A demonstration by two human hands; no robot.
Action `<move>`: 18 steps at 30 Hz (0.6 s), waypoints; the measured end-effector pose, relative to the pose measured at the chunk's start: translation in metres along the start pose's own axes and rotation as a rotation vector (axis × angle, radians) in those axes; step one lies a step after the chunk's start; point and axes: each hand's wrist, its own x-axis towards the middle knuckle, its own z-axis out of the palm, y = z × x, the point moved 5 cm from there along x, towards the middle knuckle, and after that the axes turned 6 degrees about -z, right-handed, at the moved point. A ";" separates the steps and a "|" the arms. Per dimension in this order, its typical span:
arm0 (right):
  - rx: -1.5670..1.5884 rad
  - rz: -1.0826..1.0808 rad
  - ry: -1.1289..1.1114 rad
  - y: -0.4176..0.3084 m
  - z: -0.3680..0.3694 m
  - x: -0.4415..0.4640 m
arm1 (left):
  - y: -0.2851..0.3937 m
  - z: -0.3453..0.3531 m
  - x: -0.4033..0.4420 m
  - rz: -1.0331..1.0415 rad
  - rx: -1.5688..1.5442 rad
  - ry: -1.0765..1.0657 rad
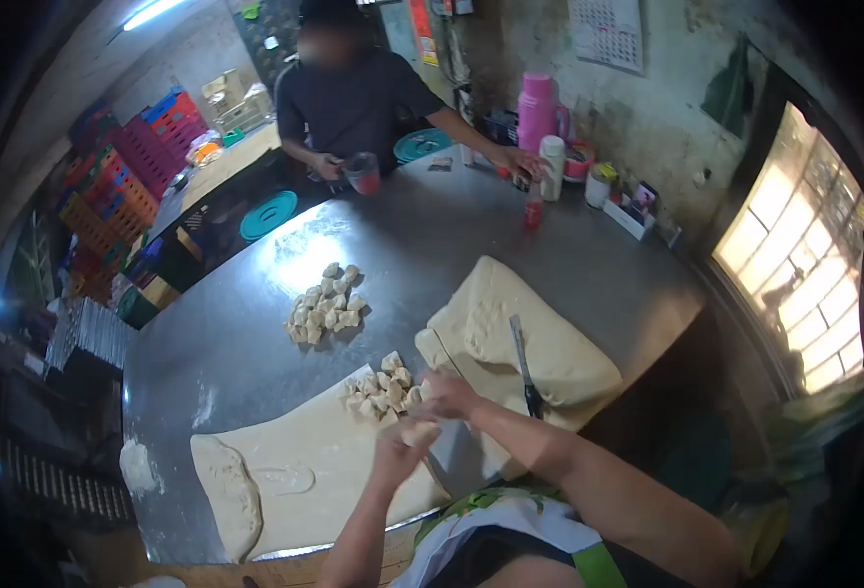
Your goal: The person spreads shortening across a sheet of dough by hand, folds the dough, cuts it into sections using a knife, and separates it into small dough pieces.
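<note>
My left hand (400, 453) is closed around a pale piece of dough (422, 432), above the inner edge of a wide dough sheet (324, 465). Just beyond it, my right hand (449, 395) has its fingers closed at a small dough piece, partly hidden by the fingers. Beside both hands, a heap of cut dough chunks (378, 392) lies on the sheet's far corner. To the right is a thick folded slab of dough (520, 323). A knife (523, 367) with a dark handle rests on that slab, its blade pointing away from me.
Another pile of dough chunks (324, 306) sits farther out on the metal table (226, 343). Across the table, a person (359, 108) holds a cup (362, 174) and reaches to a red bottle (534, 206). A pink flask (537, 113) and jars line the wall side.
</note>
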 end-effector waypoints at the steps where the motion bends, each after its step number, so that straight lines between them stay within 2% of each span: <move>1: 0.032 -0.168 0.192 -0.009 -0.011 -0.003 | -0.002 -0.001 0.009 -0.005 0.002 0.024; 2: 0.080 -0.319 0.380 -0.018 -0.016 -0.013 | -0.012 -0.009 0.011 -0.030 -0.236 0.179; 3: 0.091 -0.323 0.367 -0.020 -0.013 -0.017 | -0.021 -0.016 0.012 -0.046 -0.474 0.335; 4: 0.164 -0.398 0.231 -0.033 -0.016 -0.014 | -0.018 -0.019 0.020 -0.044 -0.471 0.346; 6: 0.312 -0.529 -0.047 -0.063 -0.019 -0.017 | -0.004 -0.025 0.028 0.101 -0.153 0.399; 7: 0.327 -0.526 -0.067 -0.071 -0.019 -0.023 | -0.003 -0.024 0.019 0.154 0.004 0.424; 8: 0.424 -0.492 0.020 -0.077 -0.029 -0.024 | -0.012 -0.026 0.015 0.140 0.003 0.440; 10: 0.601 -0.427 0.216 -0.080 -0.046 -0.015 | -0.039 -0.027 0.030 0.083 -0.080 0.273; 11: 0.603 -0.430 0.212 -0.075 -0.038 -0.012 | -0.050 -0.025 0.031 0.050 -0.121 0.181; 12: 0.487 -0.387 0.228 -0.059 -0.025 -0.009 | -0.060 -0.020 0.027 0.046 -0.120 0.181; 14: 0.254 -0.300 0.266 -0.035 -0.007 -0.004 | -0.074 0.001 0.023 -0.206 0.353 0.108; 15: 0.253 -0.299 0.268 -0.035 -0.013 -0.001 | -0.067 0.001 0.020 -0.204 0.354 0.108; 17: -0.113 0.132 -0.137 -0.017 -0.016 0.008 | -0.022 0.004 0.009 0.097 0.263 -0.057; 18: -0.109 0.144 -0.148 -0.015 -0.005 0.000 | -0.011 0.004 -0.003 0.233 0.209 -0.145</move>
